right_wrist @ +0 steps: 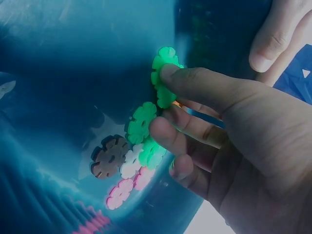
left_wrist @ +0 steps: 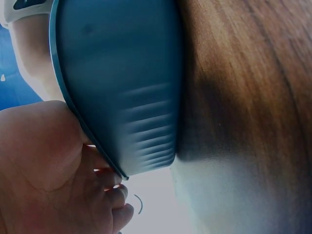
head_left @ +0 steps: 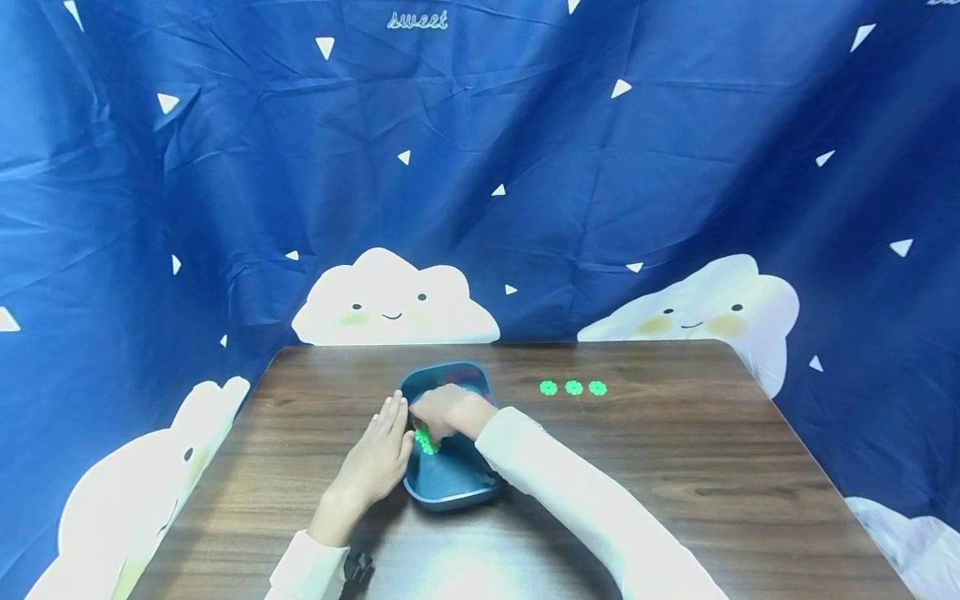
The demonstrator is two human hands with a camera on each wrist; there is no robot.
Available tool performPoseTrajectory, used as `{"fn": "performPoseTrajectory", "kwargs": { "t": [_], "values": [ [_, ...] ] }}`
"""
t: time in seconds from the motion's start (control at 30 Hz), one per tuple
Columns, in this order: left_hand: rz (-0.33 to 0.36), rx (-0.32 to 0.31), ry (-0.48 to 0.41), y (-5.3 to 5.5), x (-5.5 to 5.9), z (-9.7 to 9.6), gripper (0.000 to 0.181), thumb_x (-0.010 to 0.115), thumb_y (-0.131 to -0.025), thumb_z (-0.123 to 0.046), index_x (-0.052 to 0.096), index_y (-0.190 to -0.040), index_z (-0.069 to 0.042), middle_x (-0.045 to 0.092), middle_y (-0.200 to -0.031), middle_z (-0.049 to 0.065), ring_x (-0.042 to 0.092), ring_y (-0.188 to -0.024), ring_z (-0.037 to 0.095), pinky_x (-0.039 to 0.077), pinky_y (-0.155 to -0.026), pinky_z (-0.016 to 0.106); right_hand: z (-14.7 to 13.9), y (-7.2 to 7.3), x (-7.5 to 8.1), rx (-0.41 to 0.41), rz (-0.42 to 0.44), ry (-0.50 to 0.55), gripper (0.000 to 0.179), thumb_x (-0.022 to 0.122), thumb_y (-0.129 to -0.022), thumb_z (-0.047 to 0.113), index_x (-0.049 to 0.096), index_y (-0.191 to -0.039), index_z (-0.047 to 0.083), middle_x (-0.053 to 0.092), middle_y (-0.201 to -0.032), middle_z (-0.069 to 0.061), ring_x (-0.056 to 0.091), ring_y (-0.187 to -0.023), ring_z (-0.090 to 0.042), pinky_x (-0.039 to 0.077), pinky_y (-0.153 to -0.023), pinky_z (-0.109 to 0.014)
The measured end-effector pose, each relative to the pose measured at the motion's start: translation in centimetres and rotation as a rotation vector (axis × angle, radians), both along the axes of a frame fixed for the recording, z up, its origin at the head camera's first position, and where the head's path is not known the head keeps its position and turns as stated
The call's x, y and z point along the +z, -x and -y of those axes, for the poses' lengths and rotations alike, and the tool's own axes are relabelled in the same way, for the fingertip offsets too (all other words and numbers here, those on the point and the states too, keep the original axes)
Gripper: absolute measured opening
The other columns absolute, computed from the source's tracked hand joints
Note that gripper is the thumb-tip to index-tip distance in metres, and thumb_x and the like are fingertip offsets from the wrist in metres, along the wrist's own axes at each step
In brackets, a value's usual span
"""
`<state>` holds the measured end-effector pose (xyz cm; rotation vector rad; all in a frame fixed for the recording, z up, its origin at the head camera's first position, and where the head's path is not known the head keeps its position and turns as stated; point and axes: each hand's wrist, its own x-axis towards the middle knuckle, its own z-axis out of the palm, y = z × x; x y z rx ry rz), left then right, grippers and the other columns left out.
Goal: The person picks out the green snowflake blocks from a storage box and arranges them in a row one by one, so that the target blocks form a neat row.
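Note:
My right hand (head_left: pixel 447 412) reaches into a blue plastic bin (head_left: pixel 450 504). In the right wrist view its thumb and fingers pinch a green flower-shaped plastic disc (right_wrist: pixel 165 52). Just below the fingertips are a green disc (right_wrist: pixel 141 122) and a lighter green one (right_wrist: pixel 152 154). Beside them lie a brown disc (right_wrist: pixel 104 158), a white disc (right_wrist: pixel 130 165) and a pink disc (right_wrist: pixel 119 194) on the bin floor. Along the bin's left rim rests my left hand (head_left: pixel 372 462), its fingers extended. From the left wrist view, the bin's ribbed outer wall (left_wrist: pixel 117 97) shows next to the palm.
Three green flower discs (head_left: pixel 573 388) lie in a row on the brown wooden table (head_left: pixel 660 467), right of the bin. A blue curtain (head_left: pixel 540 167) with white clouds hangs behind the table.

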<state>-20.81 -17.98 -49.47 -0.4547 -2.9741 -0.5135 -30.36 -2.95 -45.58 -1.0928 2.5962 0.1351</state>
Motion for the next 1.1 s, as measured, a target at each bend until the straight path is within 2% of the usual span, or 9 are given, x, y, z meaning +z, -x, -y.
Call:
{"fn": "performPoseTrajectory", "kwargs": {
  "t": [0.37, 0.53, 0.67, 0.77, 0.93, 1.1],
  "values": [
    [0.03, 0.005, 0.005, 0.4, 0.0, -0.1, 0.06, 0.042, -0.114, -0.022, 0.028, -0.163, 0.011, 0.023, -0.175, 0.027, 0.025, -0.163, 0.043, 0.027, -0.132, 0.058, -0.5, 0.2, 0.5, -0.003, 0.01, 0.012, 0.034, 0.087, -0.091, 0.029, 0.072, -0.121, 0.022, 0.075, -0.101, 0.01, 0.064, -0.083, -0.009, 0.059, -0.079, -0.026],
    [0.039, 0.014, -0.003, 0.4, -0.1, -0.1, 0.061, 0.041, -0.115, -0.023, 0.027, -0.163, 0.011, 0.021, -0.175, 0.026, 0.024, -0.163, 0.043, 0.026, -0.132, 0.058, -1.2, 0.6, 1.1, 0.008, 0.012, 0.031, 0.037, 0.084, -0.094, 0.031, 0.072, -0.128, 0.021, 0.076, -0.11, 0.009, 0.067, -0.09, -0.009, 0.061, -0.085, -0.028],
    [0.038, 0.014, -0.004, 0.4, -0.1, -0.2, 0.061, 0.042, -0.115, -0.023, 0.027, -0.163, 0.011, 0.022, -0.175, 0.026, 0.024, -0.163, 0.043, 0.026, -0.132, 0.058, -2.3, 1.1, 1.3, 0.018, -0.002, 0.054, 0.04, 0.081, -0.095, 0.036, 0.071, -0.13, 0.02, 0.076, -0.116, 0.007, 0.068, -0.096, -0.009, 0.062, -0.09, -0.031],
    [0.041, 0.012, 0.003, 0.4, -0.1, -0.2, 0.061, 0.041, -0.115, -0.022, 0.027, -0.163, 0.011, 0.021, -0.175, 0.027, 0.023, -0.163, 0.043, 0.026, -0.133, 0.058, -3.2, 1.3, 1.7, 0.016, 0.0, 0.082, 0.038, 0.082, -0.095, 0.038, 0.071, -0.126, 0.019, 0.075, -0.114, 0.006, 0.068, -0.095, -0.011, 0.062, -0.088, -0.031],
    [0.05, 0.02, 0.004, 0.2, -0.1, -0.2, 0.061, 0.042, -0.115, -0.022, 0.026, -0.164, 0.011, 0.02, -0.175, 0.026, 0.022, -0.164, 0.043, 0.025, -0.133, 0.058, -5.1, 1.4, 2.8, 0.003, -0.008, 0.142, 0.036, 0.082, -0.095, 0.037, 0.072, -0.124, 0.019, 0.075, -0.114, 0.004, 0.067, -0.093, -0.011, 0.062, -0.086, -0.033],
    [0.042, 0.019, -0.001, 0.1, 0.0, -0.1, 0.061, 0.043, -0.115, -0.022, 0.028, -0.163, 0.011, 0.021, -0.175, 0.027, 0.024, -0.163, 0.043, 0.026, -0.132, 0.058, -7.5, 1.7, 3.6, -0.014, -0.032, 0.184, 0.034, 0.082, -0.095, 0.034, 0.073, -0.124, 0.017, 0.072, -0.115, 0.003, 0.067, -0.099, -0.013, 0.06, -0.09, -0.037]
  ]
}}
